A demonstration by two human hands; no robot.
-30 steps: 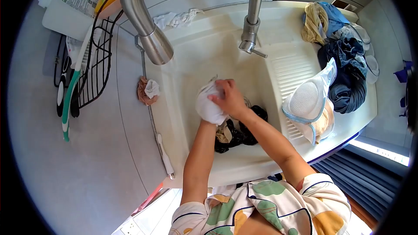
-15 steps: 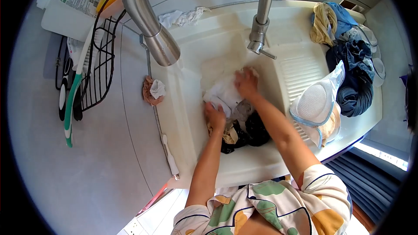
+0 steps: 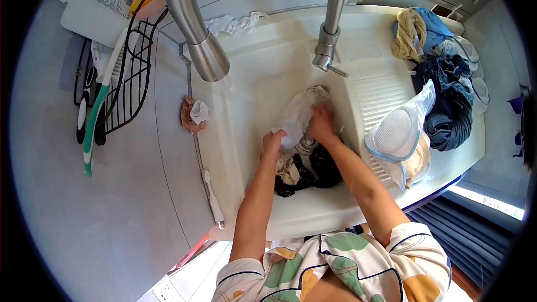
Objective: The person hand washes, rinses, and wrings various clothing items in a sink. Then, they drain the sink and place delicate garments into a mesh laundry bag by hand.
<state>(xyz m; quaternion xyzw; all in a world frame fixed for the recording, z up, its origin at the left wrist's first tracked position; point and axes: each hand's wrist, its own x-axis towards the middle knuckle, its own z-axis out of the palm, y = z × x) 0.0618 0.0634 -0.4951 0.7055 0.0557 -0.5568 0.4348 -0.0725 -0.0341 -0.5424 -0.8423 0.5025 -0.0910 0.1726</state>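
Note:
A wet white cloth (image 3: 296, 114) is stretched between my two hands, low in the basin of the cream sink (image 3: 246, 61). My left hand (image 3: 273, 142) is closed on its lower left end. At its right end, my right hand (image 3: 321, 123) holds the cloth, the fingers slightly blurred. Just below the cloth lie black garments (image 3: 325, 168) and a beige cloth (image 3: 288, 170), close to the drain (image 3: 306, 143).
A large steel faucet (image 3: 208, 56) and a smaller tap (image 3: 326, 50) overhang the sink. White bras (image 3: 394, 134) and dark blue clothes (image 3: 450, 100) lie on the right ledge. A wire rack (image 3: 131, 78) with brushes is at left, a toothbrush (image 3: 213, 198) on the sink's left edge.
The white cloth went from a bunch in my hands to spread out low in the basin, then was drawn lengthwise between them. My right hand has moved right and slightly down since the half-second-old view.

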